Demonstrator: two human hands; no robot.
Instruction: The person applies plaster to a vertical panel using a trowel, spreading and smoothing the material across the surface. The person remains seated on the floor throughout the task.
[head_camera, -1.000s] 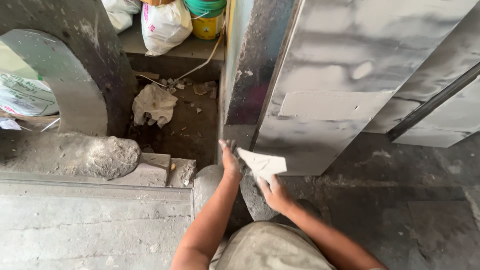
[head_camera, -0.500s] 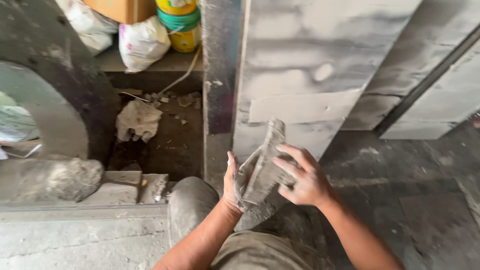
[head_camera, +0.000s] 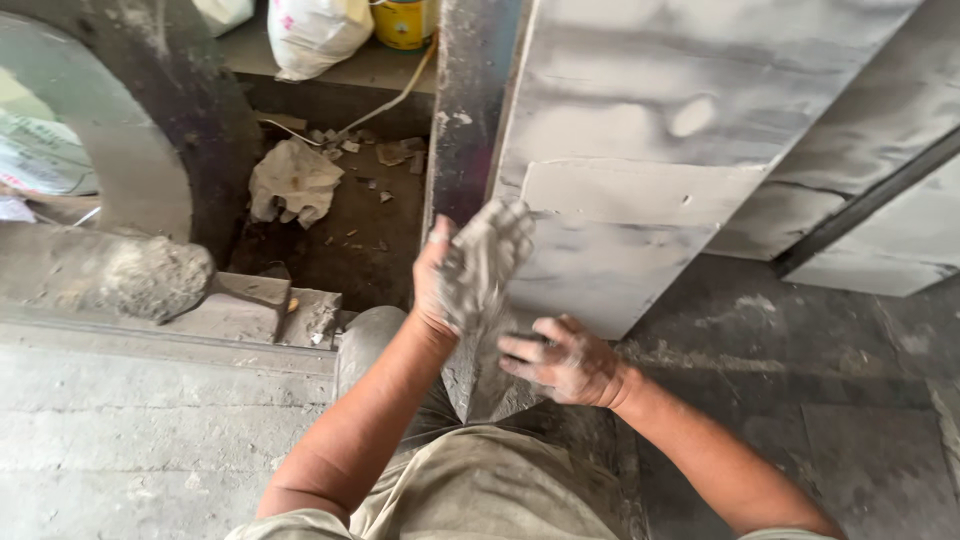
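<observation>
A large grey panel (head_camera: 640, 120), smeared unevenly with pale putty and showing a lighter rectangular patch low on its face, leans upright across the upper right of the view, its lower edge meeting a dusty dark floor (head_camera: 820, 400); a dark curved arch (head_camera: 190, 110) rises at the upper left, with a grey concrete ledge (head_camera: 150, 400) running below it and a rough lump of mortar (head_camera: 150, 275) resting on that ledge; behind, on a shelf, stand a white sack (head_camera: 315, 35) and a yellow tub (head_camera: 405, 22), and a crumpled whitish bag (head_camera: 293, 180) lies on the dirt beneath; the left hand (head_camera: 455, 275) is raised in front of the panel's left edge, clasped around a crumpled sheet of grey abrasive paper (head_camera: 490, 255); the sheet is dust-coated, creased, bunched at the top against the palm, and hangs downward in a tapering fold to a point just above the person's lap; the right hand (head_camera: 565, 358), caked in grey powder, sits lower and to the right, fingers spread and half curled, touching the lower hanging part of the sheet; whether it grips that part cannot be told.
</observation>
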